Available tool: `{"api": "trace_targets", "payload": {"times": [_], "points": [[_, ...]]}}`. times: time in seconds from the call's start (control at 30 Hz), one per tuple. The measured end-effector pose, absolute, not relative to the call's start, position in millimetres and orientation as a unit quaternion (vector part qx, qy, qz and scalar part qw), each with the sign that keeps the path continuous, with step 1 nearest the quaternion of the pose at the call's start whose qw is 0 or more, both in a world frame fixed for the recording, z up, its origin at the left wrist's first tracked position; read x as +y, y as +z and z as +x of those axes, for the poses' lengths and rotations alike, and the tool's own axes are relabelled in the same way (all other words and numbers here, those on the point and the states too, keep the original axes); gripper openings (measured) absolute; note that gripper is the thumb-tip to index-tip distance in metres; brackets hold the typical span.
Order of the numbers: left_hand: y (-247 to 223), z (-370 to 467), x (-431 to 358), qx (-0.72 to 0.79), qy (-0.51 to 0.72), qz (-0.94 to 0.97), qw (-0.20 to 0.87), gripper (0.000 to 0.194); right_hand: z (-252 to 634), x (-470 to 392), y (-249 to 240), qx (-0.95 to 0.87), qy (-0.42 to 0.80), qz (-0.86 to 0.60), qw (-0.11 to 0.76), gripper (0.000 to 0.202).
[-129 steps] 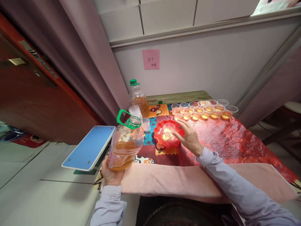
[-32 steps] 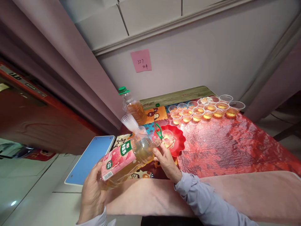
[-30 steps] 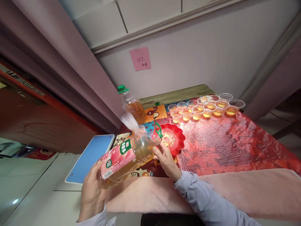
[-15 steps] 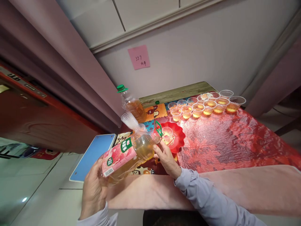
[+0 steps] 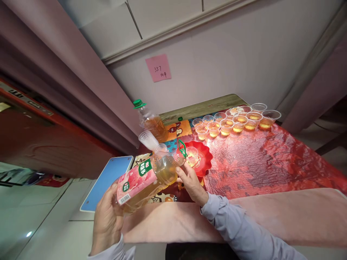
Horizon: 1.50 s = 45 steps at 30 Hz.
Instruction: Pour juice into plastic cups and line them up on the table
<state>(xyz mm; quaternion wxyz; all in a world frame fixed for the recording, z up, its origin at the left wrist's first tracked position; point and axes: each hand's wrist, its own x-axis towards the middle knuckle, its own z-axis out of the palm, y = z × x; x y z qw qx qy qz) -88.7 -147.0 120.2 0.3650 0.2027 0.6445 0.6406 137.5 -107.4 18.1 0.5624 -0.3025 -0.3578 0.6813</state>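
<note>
A clear juice bottle with a pink label lies tilted in the air, its uncapped-looking neck pointing right; a green ring handle stands out from the neck. My left hand is wrapped round the bottle's base. With thumb and fingers closed, my right hand grips the bottle near its neck. Beyond the neck, a clear plastic cup sits in a red scalloped dish. Whether liquid flows from the mouth into the cup I cannot make out.
Two rows of clear cups with amber juice stand along the table's back. A second juice bottle with a green cap stands back left, near stacked clear cups. A green cap lies behind. A blue board is at left.
The view has shifted very slightly. Both hands keep hold of the juice bottle, and its tilt looks nearly the same.
</note>
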Motion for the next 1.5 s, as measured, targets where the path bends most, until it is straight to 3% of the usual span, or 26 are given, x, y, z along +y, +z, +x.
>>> {"api": "trace_targets", "payload": {"times": [1.0,1.5], "points": [[125.4,-85.1,-147.0,0.640,0.634,0.242,0.360,0.033,140.4,-108.0,23.2,-0.336,0.692,-0.295,0.567,0.069],[128.0,-80.3,-145.1,0.648,0.642,0.219,0.346,0.024,141.4,-108.0,24.3,-0.328,0.706,-0.285,0.559,0.065]]}}
